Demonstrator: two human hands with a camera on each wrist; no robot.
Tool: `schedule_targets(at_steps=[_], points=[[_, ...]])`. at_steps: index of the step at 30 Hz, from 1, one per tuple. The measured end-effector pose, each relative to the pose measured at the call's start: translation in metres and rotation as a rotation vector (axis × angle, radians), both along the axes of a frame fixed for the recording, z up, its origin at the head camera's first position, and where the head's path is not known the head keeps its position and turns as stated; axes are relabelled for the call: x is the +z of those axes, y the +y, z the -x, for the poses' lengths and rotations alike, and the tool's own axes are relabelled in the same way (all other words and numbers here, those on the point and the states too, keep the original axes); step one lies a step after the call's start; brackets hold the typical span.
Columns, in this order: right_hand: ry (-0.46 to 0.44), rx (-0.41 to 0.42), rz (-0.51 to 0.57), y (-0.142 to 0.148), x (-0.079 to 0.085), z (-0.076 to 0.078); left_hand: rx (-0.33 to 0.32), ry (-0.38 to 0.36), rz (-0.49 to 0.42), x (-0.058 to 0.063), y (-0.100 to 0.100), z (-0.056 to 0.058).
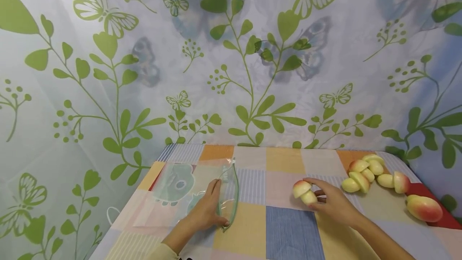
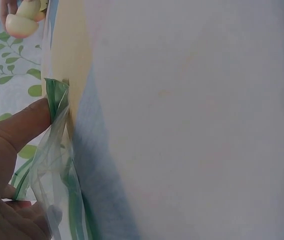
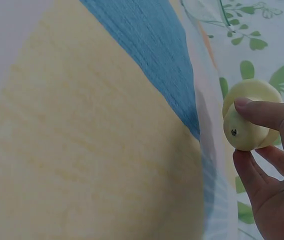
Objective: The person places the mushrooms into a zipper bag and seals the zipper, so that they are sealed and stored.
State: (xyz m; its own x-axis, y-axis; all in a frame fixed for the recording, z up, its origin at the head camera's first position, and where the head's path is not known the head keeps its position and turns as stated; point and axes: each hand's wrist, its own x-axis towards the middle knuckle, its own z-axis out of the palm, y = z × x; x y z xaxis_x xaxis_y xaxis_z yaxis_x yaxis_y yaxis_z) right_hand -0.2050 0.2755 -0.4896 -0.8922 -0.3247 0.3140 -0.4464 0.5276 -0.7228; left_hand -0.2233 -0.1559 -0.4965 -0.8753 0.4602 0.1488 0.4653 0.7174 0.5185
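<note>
Head view: the left hand (image 1: pixel 208 210) grasps the bag (image 1: pixel 173 187) by its green-edged mouth, thumb and fingers spread along it. Right of the bag, the right hand's (image 1: pixel 337 203) grip pinches a mushroom (image 1: pixel 300 189) between thumb and fingertips, with a stretch of worktop (image 1: pixel 292 232) separating bag and mushroom. More mushrooms (image 1: pixel 350 185) lie farther right of the bag; the worktop's left edge runs near it.

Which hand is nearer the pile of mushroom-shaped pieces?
The right hand, just left of the pile; the left hand, holding the clear zip bag, is much farther left.
</note>
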Motion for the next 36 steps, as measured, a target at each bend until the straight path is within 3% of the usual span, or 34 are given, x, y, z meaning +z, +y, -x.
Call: schedule_targets(at_steps=[15,23,36], points=[[-0.053,0.031,0.029,-0.032,-0.004,0.015,-0.03,-0.009,0.015,-0.001,0.003,0.003],[-0.078,0.096,0.05,-0.065,-0.006,0.031,-0.023,-0.017,0.006,0.003,0.002,0.003],[-0.095,0.164,0.088,-0.115,-0.005,0.05,-0.023,0.012,-0.001,0.001,-0.001,0.0]])
